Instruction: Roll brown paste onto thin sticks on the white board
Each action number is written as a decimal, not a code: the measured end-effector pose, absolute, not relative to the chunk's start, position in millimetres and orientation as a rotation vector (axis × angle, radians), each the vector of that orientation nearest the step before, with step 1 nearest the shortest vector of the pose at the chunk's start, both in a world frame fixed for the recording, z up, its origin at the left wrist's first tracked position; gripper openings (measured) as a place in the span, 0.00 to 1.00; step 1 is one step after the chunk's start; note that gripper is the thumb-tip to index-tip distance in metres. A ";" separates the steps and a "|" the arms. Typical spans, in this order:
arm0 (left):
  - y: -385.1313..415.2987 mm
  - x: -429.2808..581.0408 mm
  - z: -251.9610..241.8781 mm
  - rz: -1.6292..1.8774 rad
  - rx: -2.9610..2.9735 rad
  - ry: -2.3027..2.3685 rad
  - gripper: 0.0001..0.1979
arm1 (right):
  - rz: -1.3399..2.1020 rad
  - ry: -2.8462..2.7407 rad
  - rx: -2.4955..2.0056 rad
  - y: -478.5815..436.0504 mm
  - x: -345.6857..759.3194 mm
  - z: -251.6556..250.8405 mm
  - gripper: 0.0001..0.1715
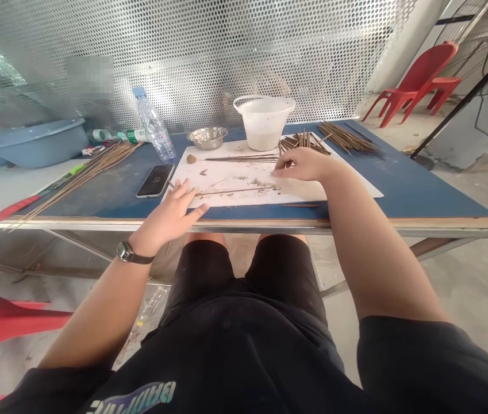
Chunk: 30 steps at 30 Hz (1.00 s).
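On the white board [351, 181], thin stick [235, 191] lies between spread left hand [172, 215] and curled right hand [306, 164]; right's grip unclear.

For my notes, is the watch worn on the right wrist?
No, the watch is around the left wrist; the right wrist is bare.

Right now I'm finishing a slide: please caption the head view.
Left hand spread at a white board, right hand curled by thin sticks, with a bucket and bowl farther back.
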<state>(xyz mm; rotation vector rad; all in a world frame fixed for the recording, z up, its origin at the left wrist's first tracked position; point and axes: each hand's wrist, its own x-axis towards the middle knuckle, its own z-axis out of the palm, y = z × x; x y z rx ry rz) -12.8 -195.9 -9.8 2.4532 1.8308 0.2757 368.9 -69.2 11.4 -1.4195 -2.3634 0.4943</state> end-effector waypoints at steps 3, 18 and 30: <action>-192.5 -17.5 -13.2 0.266 2.495 1.812 0.51 | 0.611 -2.491 -1.302 -69.7 371.6 11.9 0.17; -181.6 -6.5 -14.3 0.210 2.498 1.783 0.46 | 0.601 -2.524 -1.382 -64.2 369.3 6.6 0.07; -192.4 7.8 -5.7 0.100 2.471 1.945 0.46 | 0.542 -2.363 -1.534 -69.3 365.6 15.1 0.13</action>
